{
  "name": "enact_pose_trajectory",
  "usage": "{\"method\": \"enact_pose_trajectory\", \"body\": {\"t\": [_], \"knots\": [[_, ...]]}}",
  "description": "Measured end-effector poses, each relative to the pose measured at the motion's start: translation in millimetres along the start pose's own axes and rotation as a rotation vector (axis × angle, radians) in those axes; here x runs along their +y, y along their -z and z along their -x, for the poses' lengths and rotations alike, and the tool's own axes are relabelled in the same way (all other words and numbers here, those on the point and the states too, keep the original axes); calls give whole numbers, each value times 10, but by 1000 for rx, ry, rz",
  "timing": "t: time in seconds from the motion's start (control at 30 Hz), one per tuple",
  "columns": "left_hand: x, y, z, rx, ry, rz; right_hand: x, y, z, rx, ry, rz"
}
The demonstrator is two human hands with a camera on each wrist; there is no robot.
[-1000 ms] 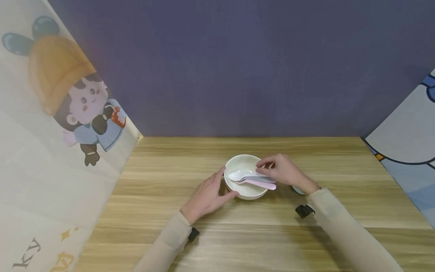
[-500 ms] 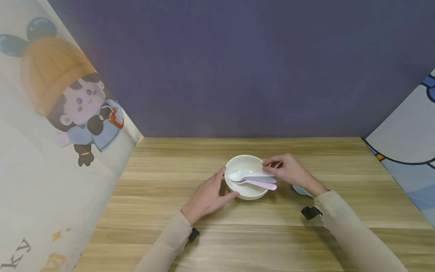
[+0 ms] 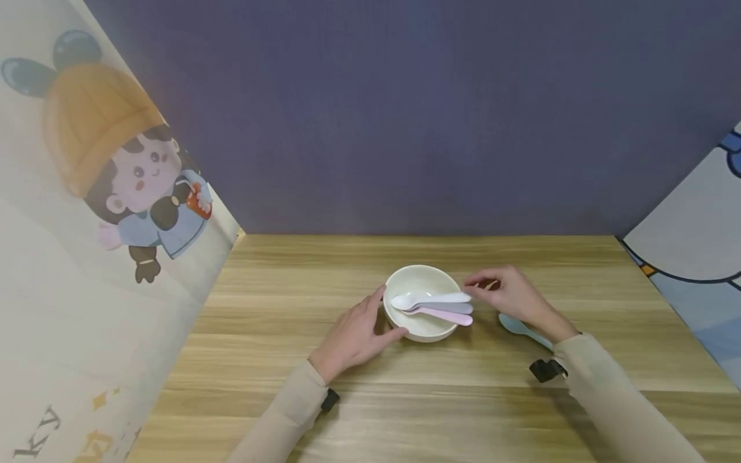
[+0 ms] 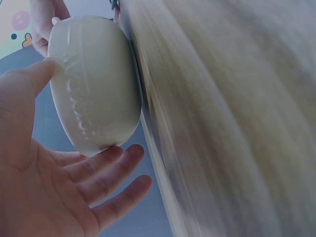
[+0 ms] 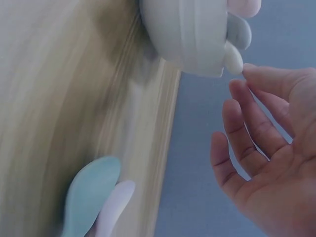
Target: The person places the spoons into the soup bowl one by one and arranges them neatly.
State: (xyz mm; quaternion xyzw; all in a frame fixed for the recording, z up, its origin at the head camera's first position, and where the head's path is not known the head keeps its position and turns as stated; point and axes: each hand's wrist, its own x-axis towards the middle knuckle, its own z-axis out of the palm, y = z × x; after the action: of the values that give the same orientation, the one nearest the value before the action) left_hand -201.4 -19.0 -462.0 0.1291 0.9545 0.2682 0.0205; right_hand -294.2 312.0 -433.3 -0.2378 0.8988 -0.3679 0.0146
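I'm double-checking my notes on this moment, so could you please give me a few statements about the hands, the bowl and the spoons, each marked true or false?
1. The white spoon, the grey spoon and the pink spoon rest in the bowl. True.

2. The bowl is turned upside down. False: it stands upright, with its opening facing up.

3. The left hand is touching the bowl. True.

4. The right hand is gripping the teal spoon. False: it is at the handle end of the white spoon, away from the teal one.

5. The teal spoon lies on the table, outside the bowl. True.
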Motion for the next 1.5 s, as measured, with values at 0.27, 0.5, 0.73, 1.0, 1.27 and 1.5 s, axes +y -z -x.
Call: {"method": "enact_pose_trajectory", "body": {"t": [0.27,0.5,0.73,1.0,1.27,1.5], "knots": [[-56,40,70,-2,-29,-7,8,-3,184,17,-39,4],[-91,54,137,-13,-25,-9,-10,-24,325,48,-94,21],[-132,65,207,-21,-36,-10,-7,-52,476,66,-134,17],[-182,84,283,-35,-35,-8,-29,-100,629,68,-170,33],[-231,103,344,-34,-55,-7,-45,-142,783,85,-195,23],[-260,128,398,-41,-75,-17,-2,-187,945,86,-246,39]]}}
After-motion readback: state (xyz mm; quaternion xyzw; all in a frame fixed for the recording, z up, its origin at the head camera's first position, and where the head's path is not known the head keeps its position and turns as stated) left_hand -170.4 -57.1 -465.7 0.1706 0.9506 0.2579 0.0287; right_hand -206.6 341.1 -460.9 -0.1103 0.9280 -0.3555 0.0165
